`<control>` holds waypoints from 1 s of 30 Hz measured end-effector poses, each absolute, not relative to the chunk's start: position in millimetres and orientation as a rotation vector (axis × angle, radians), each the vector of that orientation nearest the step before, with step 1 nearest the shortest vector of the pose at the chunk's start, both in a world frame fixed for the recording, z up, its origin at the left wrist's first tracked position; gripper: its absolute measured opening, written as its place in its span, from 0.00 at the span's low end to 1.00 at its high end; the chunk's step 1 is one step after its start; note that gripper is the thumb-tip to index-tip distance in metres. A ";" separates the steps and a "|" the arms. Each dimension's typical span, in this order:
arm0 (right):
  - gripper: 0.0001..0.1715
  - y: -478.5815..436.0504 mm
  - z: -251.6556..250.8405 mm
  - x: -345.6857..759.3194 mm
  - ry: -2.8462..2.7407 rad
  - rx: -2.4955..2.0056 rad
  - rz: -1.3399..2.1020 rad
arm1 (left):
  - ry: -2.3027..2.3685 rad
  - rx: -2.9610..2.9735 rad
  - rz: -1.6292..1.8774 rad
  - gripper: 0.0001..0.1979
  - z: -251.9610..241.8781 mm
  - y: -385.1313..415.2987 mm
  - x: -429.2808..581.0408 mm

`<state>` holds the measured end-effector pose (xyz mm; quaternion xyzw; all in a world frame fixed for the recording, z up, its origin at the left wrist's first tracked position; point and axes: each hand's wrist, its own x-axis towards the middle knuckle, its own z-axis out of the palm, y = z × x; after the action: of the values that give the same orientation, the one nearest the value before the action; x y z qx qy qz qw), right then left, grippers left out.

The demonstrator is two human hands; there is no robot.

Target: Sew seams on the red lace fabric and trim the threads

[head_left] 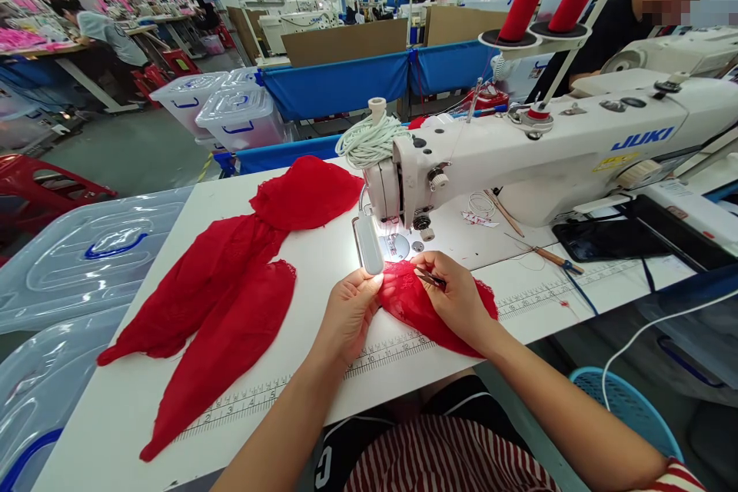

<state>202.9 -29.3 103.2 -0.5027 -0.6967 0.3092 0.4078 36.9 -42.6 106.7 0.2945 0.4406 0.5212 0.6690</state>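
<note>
A small piece of red lace fabric (412, 306) lies on the white table (323, 261) just in front of the needle of a white JUKI sewing machine (547, 150). My left hand (349, 315) pinches its left edge, fingers closed. My right hand (458, 296) rests on the fabric's right part and grips small metal tweezers (430, 277) that point left over the lace. A lit lamp (369, 244) hangs beside the needle, right above my left hand.
A long pile of red lace pieces (231, 284) lies on the table's left half. Clear lidded plastic bins (86, 246) stand at the left. A dark tablet (611, 238), a tool with a wooden handle (545, 254) and a cord coil (369, 140) are near the machine. Another person sits at the far right.
</note>
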 end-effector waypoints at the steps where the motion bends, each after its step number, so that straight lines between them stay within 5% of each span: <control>1: 0.10 -29.3 102.8 202.9 -1.757 -1.269 0.774 | 0.994 0.665 1.176 0.10 106.8 -42.6 37.0; 15: 0.10 -35.5 101.9 203.0 -1.810 -1.101 0.483 | 0.993 0.647 1.159 0.10 108.9 -42.9 37.1; 20: 0.23 -44.4 90.7 195.7 -2.124 -1.281 0.282 | 0.973 0.646 1.079 0.12 112.7 -45.3 36.3; 30: 0.07 -42.9 120.6 205.3 -1.637 -1.092 1.119 | 1.140 1.036 1.162 0.18 108.7 -53.8 36.9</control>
<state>205.3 -42.9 120.6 -0.4365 -0.6545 0.4475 0.4252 36.9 -53.8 108.7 0.4414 0.4854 0.4951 0.5696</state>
